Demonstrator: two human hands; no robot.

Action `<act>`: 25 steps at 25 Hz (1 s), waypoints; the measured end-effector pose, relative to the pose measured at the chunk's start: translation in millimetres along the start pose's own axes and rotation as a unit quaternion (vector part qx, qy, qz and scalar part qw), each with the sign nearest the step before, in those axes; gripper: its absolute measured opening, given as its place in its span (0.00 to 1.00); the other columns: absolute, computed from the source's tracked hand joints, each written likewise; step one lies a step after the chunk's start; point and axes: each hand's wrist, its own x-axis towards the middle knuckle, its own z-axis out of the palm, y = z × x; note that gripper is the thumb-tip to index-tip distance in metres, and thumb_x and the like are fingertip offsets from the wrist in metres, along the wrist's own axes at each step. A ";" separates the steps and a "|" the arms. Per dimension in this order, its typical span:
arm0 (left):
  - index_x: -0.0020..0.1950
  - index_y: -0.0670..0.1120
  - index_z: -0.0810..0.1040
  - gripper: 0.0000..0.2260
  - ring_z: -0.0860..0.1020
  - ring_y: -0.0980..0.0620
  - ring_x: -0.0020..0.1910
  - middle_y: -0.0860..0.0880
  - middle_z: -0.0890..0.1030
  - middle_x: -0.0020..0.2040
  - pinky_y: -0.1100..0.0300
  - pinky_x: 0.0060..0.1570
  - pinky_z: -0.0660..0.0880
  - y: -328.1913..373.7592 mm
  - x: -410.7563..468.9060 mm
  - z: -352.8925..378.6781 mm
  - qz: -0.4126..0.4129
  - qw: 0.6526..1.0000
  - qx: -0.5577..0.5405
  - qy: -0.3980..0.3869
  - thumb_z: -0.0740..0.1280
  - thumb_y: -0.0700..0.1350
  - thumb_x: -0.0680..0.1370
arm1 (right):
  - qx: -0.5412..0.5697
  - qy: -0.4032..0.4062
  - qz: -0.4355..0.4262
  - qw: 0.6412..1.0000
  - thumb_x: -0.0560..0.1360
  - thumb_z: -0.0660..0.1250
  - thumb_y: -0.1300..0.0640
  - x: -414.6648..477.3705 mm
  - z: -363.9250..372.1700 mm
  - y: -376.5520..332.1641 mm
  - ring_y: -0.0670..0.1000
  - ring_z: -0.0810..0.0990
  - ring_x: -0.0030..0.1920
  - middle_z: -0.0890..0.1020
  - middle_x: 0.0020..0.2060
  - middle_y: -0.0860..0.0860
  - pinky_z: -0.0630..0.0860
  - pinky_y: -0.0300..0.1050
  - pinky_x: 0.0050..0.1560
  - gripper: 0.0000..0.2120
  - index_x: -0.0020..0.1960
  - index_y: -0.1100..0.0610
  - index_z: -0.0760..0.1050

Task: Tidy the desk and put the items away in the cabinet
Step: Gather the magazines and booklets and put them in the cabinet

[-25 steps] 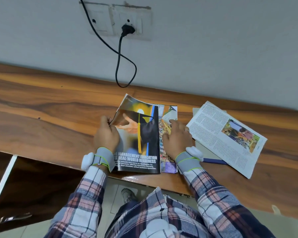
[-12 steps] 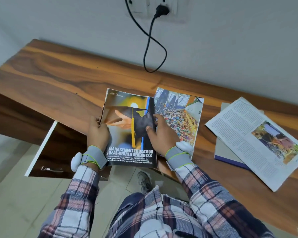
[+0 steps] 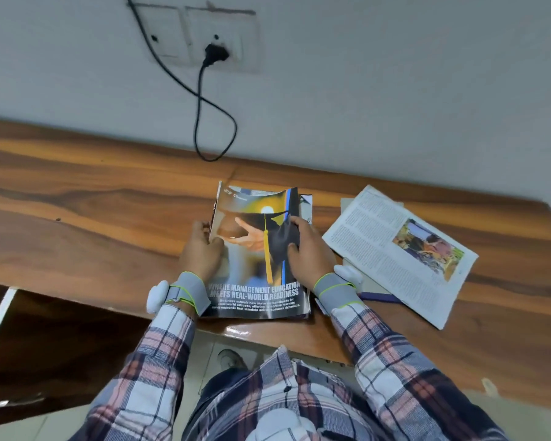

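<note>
At the near edge of the bench point(image 3: 77, 218): one glossy magazine point(image 3: 258, 249), cover up, long axis running from the person toward the wall. Left hand point(image 3: 202, 253) grips its left edge, fingers point(image 3: 200, 227) curled round it. Right hand point(image 3: 310, 253) clamps the right edge likewise. Open cabinet door point(image 3: 61, 345) sits below left, nearer the left hand. Second magazine point(image 3: 398, 249), spread open, lies apart at right.

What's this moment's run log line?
left hand: grips left edge of glossy graduation-cap magazine | right hand: pinches its right edge | open white printed magazine: lying on brown wooden desk
</note>
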 end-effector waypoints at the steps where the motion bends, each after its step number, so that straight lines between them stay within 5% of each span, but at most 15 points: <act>1: 0.54 0.51 0.68 0.13 0.79 0.37 0.48 0.44 0.81 0.48 0.45 0.50 0.76 2.9 1.5 4.2 0.004 0.999 0.032 -0.011 0.61 0.47 0.70 | -0.008 -0.004 0.011 1.000 0.79 0.60 0.60 0.8 -1.5 3.4 0.58 0.75 0.64 0.68 0.72 0.52 0.74 0.51 0.57 0.26 0.76 0.50 0.61; 4: 0.64 0.47 0.67 0.19 0.78 0.37 0.51 0.42 0.80 0.54 0.49 0.46 0.73 5.8 5.5 9.9 0.053 0.984 0.170 0.008 0.66 0.43 0.74 | -0.040 -0.021 0.036 0.998 0.79 0.61 0.56 2.3 1.4 8.1 0.57 0.75 0.63 0.69 0.70 0.53 0.75 0.51 0.57 0.24 0.75 0.49 0.65; 8: 0.69 0.45 0.70 0.25 0.69 0.36 0.63 0.38 0.71 0.64 0.43 0.57 0.68 26.5 0.3 27.0 0.158 0.932 0.318 0.071 0.69 0.43 0.73 | -0.013 0.056 0.029 0.998 0.78 0.63 0.53 -2.6 -4.4 13.1 0.56 0.76 0.58 0.74 0.63 0.49 0.75 0.49 0.54 0.13 0.60 0.48 0.80; 15: 0.67 0.50 0.72 0.24 0.69 0.42 0.66 0.48 0.75 0.65 0.50 0.59 0.68 90.5 -28.2 125.5 0.386 0.851 0.325 -0.146 0.70 0.53 0.73 | -0.069 0.127 0.132 0.981 0.76 0.66 0.52 -30.5 -53.9 70.0 0.58 0.69 0.62 0.71 0.64 0.48 0.71 0.49 0.57 0.11 0.58 0.47 0.77; 19: 0.74 0.49 0.62 0.36 0.66 0.41 0.69 0.45 0.69 0.71 0.48 0.64 0.66 101.0 -39.9 164.5 0.316 0.842 0.391 -0.192 0.71 0.61 0.72 | -0.087 0.120 0.175 0.973 0.74 0.68 0.48 -52.1 -74.6 111.4 0.56 0.63 0.72 0.66 0.72 0.47 0.63 0.50 0.67 0.18 0.63 0.45 0.74; 25: 0.68 0.45 0.64 0.29 0.74 0.38 0.62 0.43 0.76 0.62 0.48 0.55 0.71 105.6 -31.7 169.2 0.175 0.932 0.258 -0.185 0.72 0.56 0.74 | -0.099 0.126 0.155 0.975 0.69 0.70 0.40 -51.3 -66.9 123.0 0.55 0.62 0.71 0.66 0.70 0.46 0.60 0.53 0.67 0.25 0.65 0.42 0.71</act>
